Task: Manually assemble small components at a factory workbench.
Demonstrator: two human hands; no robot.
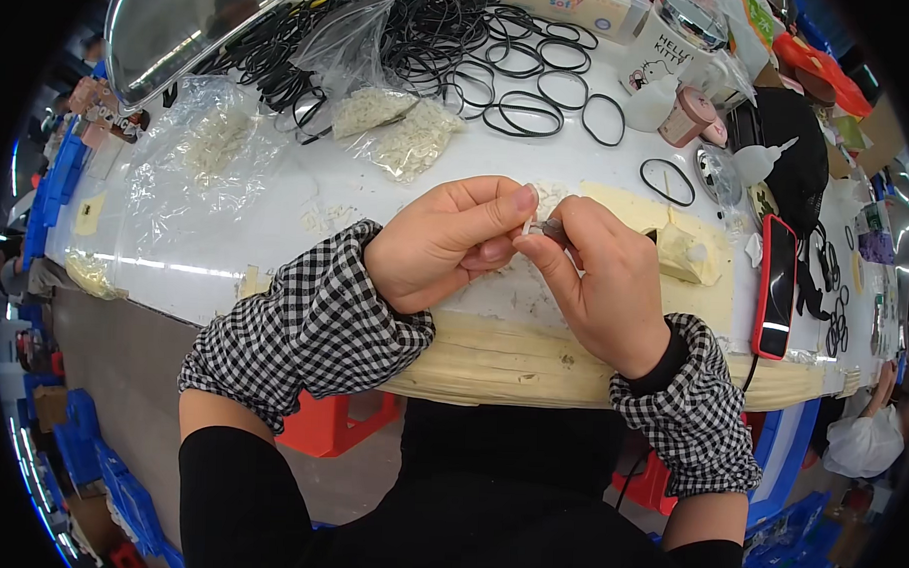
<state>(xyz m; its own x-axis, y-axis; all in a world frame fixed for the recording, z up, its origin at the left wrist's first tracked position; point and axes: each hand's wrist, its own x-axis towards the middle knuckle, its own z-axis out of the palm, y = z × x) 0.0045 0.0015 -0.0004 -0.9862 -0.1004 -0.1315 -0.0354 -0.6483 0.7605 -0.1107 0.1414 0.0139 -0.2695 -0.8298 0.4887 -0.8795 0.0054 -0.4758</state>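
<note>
My left hand (441, 241) is closed, with thumb and fingertips pinched on a small white piece (528, 227). Against that piece, my right hand (607, 279) grips a small dark grey object (553, 230) between thumb and curled fingers; its kind is mostly hidden. Both hands meet over the table's near edge (502, 361), which is wrapped in yellowish tape. Just beyond the fingertips lies a small pile of white pieces (548, 195). To the right of my right hand sits a yellow taped block (691, 254).
Clear bags of small pale pieces (414, 142) lie ahead, with another bag (214, 145) further left. Black rubber rings (523, 114) and a heap of black cords (383, 41) cover the back. A red-cased phone (776, 285), a white squeeze bottle (757, 164) and a cup (668, 51) stand rightward.
</note>
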